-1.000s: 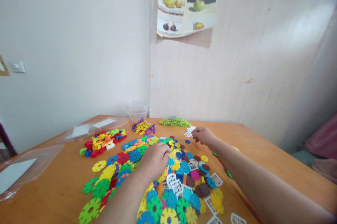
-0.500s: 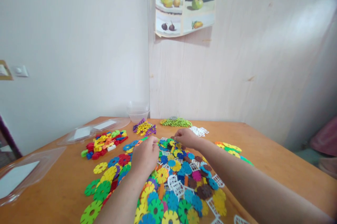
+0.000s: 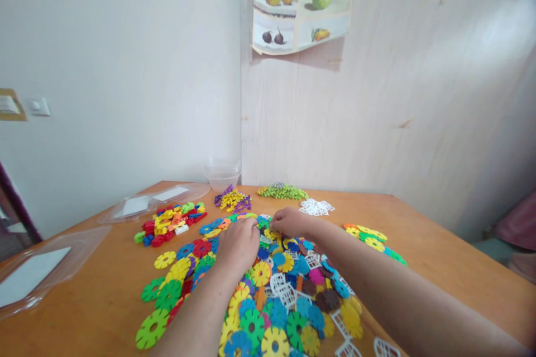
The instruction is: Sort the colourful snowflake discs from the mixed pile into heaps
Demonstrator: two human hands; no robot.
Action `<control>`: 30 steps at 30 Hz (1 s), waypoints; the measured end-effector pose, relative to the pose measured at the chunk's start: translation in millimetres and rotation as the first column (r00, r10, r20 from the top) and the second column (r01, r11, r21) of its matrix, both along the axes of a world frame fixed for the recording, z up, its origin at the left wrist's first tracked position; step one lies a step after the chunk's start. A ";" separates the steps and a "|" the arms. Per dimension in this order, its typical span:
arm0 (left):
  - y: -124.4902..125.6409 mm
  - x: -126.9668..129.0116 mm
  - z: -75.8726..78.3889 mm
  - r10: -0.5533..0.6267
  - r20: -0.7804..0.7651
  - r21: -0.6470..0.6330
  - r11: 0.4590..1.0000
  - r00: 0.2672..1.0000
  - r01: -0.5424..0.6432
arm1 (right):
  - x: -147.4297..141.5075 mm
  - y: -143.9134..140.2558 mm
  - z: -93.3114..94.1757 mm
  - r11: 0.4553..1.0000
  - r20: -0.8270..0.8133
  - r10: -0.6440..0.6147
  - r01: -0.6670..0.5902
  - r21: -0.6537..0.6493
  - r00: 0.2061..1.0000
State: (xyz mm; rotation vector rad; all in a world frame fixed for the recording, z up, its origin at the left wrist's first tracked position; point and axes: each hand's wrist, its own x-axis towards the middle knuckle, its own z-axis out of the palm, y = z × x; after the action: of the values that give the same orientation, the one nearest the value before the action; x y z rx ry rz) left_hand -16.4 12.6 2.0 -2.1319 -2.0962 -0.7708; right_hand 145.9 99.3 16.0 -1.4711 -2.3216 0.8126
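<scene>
A wide pile of colourful notched plastic discs point(image 3: 275, 341) covers the middle of the wooden table, mixed with white lattice pieces point(image 3: 287, 294). At the pile's far left part is my left hand point(image 3: 240, 241), its fingers curled closed and their tips down among the discs. Close beside it, my right hand point(image 3: 292, 222) reaches over from the right with bent fingers pressed together at the pile's far end. Whatever either hand pinches is hidden or too small to name.
Building blocks point(image 3: 167, 223) lie to the left. Farther back are purple and yellow pieces point(image 3: 233, 199), green pieces point(image 3: 282, 192) and white lattice pieces point(image 3: 317, 207). Clear bowls point(image 3: 223, 175) stand by the wall. More discs point(image 3: 374, 242) lie right; plastic lids point(image 3: 90, 242) left.
My right hand has shifted slightly left and down, closer to my left hand. The whole view has turned a little, so the table things appear slightly farther right.
</scene>
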 end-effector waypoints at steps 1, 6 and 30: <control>0.1 -0.1 0.0 -0.006 0.006 0.004 1.000 1.000 0.006 | -1.0 -2.8 1.5 0.999 -0.055 0.010 -0.011 -0.032 0.998; -0.9 2.9 0.8 -0.062 0.017 0.022 0.998 0.998 0.062 | 0.8 -19.9 15.0 0.954 -0.367 0.076 -0.174 -0.243 0.927; -10.9 10.0 -0.4 -0.343 -0.031 -0.040 0.939 0.939 0.342 | 94.8 -55.9 2.4 0.993 0.180 0.098 -0.107 0.041 0.979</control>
State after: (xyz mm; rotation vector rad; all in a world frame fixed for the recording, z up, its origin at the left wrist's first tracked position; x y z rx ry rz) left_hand -6.4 1.7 1.6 -2.5477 -1.7510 -0.7177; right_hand 240.7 43.3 18.4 -1.4680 -2.5478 0.6666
